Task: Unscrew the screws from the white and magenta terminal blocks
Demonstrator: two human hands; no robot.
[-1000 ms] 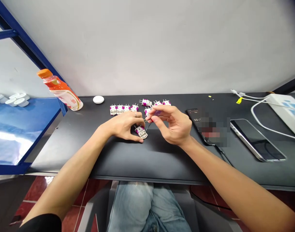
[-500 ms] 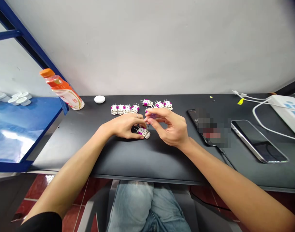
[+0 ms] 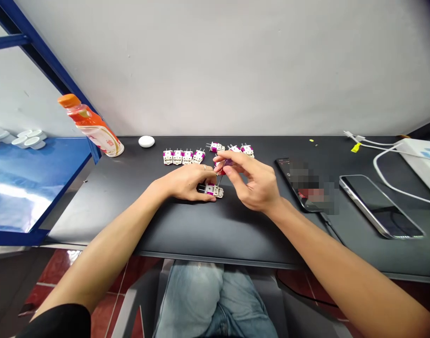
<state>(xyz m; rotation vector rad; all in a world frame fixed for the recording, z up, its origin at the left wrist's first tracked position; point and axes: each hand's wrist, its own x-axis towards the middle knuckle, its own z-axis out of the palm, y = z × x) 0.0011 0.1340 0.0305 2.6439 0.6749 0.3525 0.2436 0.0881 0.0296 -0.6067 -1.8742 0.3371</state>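
My left hand (image 3: 191, 183) rests on the black tabletop, its thumb and fingers pinching a small white and purple plug-like part (image 3: 213, 189) with two metal pins pointing left. Above that part, my right hand (image 3: 255, 180) grips a small screwdriver (image 3: 228, 162) by its translucent purple-red handle. The thin shaft slants down to the part's right side; whether the tip touches a screw is too small to tell. Behind my left hand stand several like parts in a row (image 3: 182, 157). More of them (image 3: 215, 147) lie behind my right hand, some partly hidden by it.
An orange-capped bottle (image 3: 95, 129) and a white oval object (image 3: 146, 141) stand back left. Two phones, one black (image 3: 295, 183) with a cable and one silver-edged (image 3: 382, 206), lie right. Behind them are a white cable (image 3: 380, 171) and a white box (image 3: 424, 162).
The held part has turned so that it lies nearly level, its pins pointing left. My right hand and the screwdriver have shifted slightly; the camera view has moved a little.
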